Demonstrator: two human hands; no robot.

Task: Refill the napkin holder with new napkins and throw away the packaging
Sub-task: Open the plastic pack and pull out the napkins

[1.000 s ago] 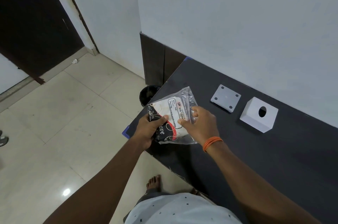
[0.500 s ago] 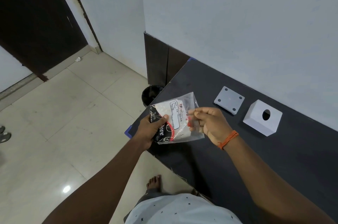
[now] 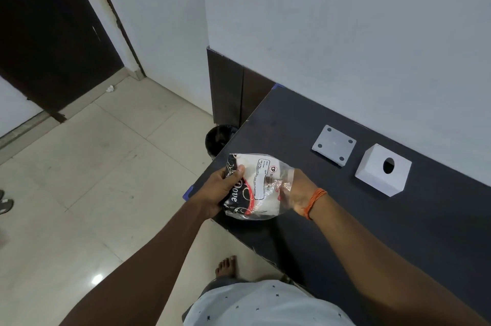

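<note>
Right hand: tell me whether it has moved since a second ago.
Yes. The right hand has shifted along the napkin packet, from on top of it to its right end, nearer the white square plate on the dark table.

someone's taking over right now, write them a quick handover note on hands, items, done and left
Left hand: grips the napkin pack at its dark printed end.
Right hand: pinches the pack's clear plastic end, seemingly to open it.
Pack is held over the table edge; napkins not yet out.
Holder cover and base plate lie apart on the table, nothing loaded.
Bin stands on the floor by the table's end.
Left: open pack, load holder, close it, bin the wrapper.
</note>
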